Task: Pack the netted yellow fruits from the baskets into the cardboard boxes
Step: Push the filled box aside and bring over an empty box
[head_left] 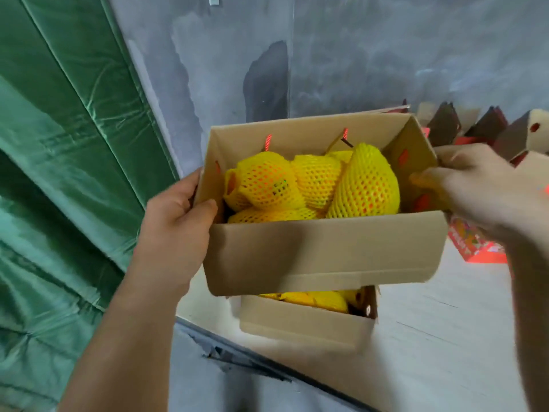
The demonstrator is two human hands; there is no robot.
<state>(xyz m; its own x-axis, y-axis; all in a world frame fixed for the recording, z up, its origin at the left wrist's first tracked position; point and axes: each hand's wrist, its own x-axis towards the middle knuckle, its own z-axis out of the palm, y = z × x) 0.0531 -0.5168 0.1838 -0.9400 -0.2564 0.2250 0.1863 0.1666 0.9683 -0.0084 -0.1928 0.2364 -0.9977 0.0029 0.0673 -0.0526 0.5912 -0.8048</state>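
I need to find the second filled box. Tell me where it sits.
In the head view, the second box sits low at centre on the pale floor, directly beneath the fruit-filled box gripped by the left hand and right hand.

A brown box point(323, 251) is open at the top and tilted a bit. It is full of yellow fruits point(315, 185), each in a yellow net. Right under it sits a second box point(303, 321), open too, with more netted fruits point(320, 298) showing inside.
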